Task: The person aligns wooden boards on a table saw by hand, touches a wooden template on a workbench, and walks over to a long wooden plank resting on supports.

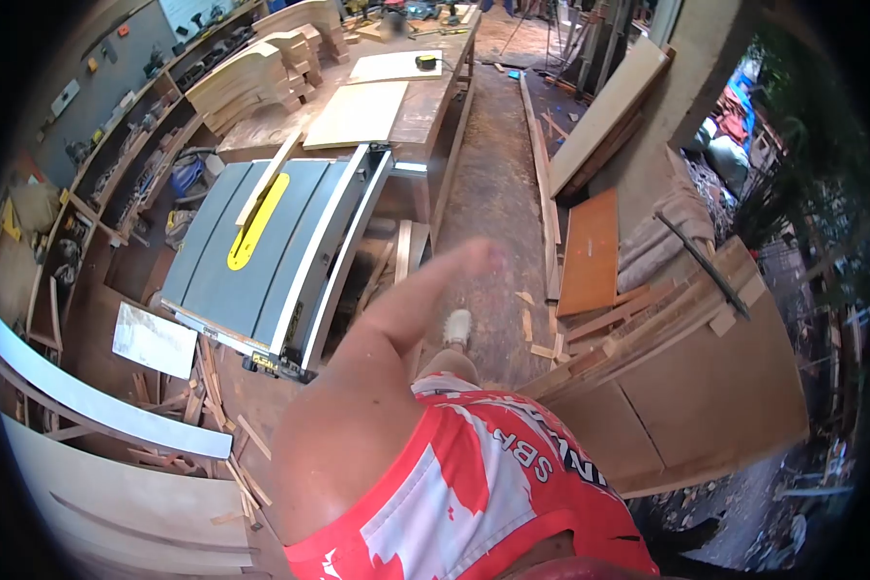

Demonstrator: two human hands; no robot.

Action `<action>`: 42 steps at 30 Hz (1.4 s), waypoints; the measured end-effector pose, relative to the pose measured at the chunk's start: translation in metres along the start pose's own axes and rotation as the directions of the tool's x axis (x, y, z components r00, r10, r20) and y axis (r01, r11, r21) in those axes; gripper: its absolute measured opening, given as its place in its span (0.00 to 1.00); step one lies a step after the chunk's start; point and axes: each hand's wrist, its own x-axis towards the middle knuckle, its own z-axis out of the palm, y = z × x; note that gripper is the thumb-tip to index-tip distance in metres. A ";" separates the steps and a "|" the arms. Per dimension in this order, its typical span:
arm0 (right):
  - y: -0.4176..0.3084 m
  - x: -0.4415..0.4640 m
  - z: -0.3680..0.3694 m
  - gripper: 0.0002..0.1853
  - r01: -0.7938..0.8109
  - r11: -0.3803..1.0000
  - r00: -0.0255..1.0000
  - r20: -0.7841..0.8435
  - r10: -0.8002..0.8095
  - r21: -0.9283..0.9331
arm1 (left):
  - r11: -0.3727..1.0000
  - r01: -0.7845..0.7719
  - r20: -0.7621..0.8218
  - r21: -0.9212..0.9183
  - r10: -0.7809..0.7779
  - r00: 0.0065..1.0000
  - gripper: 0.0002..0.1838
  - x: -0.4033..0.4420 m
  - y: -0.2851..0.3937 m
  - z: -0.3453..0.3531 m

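My left arm reaches forward from the left side of my red and white jersey [474, 464]. At its end my left hand [483, 257] hangs over the walkway, smeared by motion, so its fingers cannot be made out. Nothing can be seen in it. Nearest on its left stands a table saw [213, 232] with a yellow insert [259, 222] and a wood strip [271, 176] lying along the insert. Below the hand one foot in a pale shoe [457, 327] is on the floor. My right hand is out of view.
Beyond the saw, a workbench [435, 121] carries pale boards [358, 114], a tape measure [426, 63] and stacked curved wood pieces [246, 87]. Leaning boards [604, 116], an orange-brown panel [590, 253] and a large panel [706, 406] line the right. Scraps [208, 382] litter the floor.
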 end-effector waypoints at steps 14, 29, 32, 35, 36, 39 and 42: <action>-0.282 0.167 -0.056 0.31 0.204 0.865 0.971 0.204 -0.121 -0.458 | 0.569 0.823 -0.820 0.004 -0.469 0.328 0.20 0.031 -0.331 -0.431; -0.601 0.252 -0.110 0.32 0.166 0.835 0.986 0.071 -0.151 -0.525 | 0.278 0.960 -0.823 -0.042 -0.554 0.125 0.31 -0.013 -0.409 -0.513; -0.595 0.294 -0.114 0.32 0.225 0.805 0.974 0.118 -0.191 -0.549 | 0.613 0.770 -0.873 0.176 -0.265 0.410 0.31 0.022 -0.389 -0.544; -0.677 0.275 -0.113 0.30 0.222 0.930 0.973 0.122 -0.194 -0.292 | 0.864 0.371 -0.814 0.341 0.074 0.576 0.31 0.084 -0.283 -0.556; -0.703 0.288 -0.113 0.30 0.299 0.871 0.954 0.134 -0.268 -0.389 | 0.877 0.282 -0.784 0.388 0.153 0.602 0.32 0.102 -0.248 -0.550; -0.782 0.293 -0.101 0.31 0.569 0.746 0.814 0.111 -0.570 -0.346 | 0.921 -0.027 -0.697 0.388 0.312 0.646 0.35 0.147 -0.167 -0.514; -0.860 0.266 -0.089 0.38 0.790 0.571 0.601 0.102 -0.793 -0.223 | 0.901 -0.249 -0.636 0.355 0.428 0.642 0.36 0.178 -0.106 -0.467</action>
